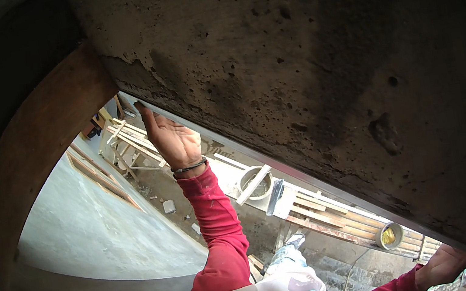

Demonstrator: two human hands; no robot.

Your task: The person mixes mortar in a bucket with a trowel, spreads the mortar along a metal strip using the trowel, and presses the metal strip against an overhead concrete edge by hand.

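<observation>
A long, straight metal bar (313, 182) runs slantwise along the lower edge of a rough, pitted cement surface (269, 65). Near the bar's upper left end, my left hand (174, 142) is closed on it, thumb up along the edge; the other fingers are partly hidden. At the lower right, my right hand (447, 264) grips the same bar close to its other end, its fingertips out of sight. The bar lies against the cement edge, between both hands. Damp, dark patches and small holes mark the cement.
A curved brown wooden board (43, 118) meets the cement at left, above a smooth grey wall (105, 228). Below are a scaffold of planks (318, 214), a round bucket (256, 182) with a batten across it, a flat-bladed tool (281, 199) and a pot (389, 236) holding something yellow.
</observation>
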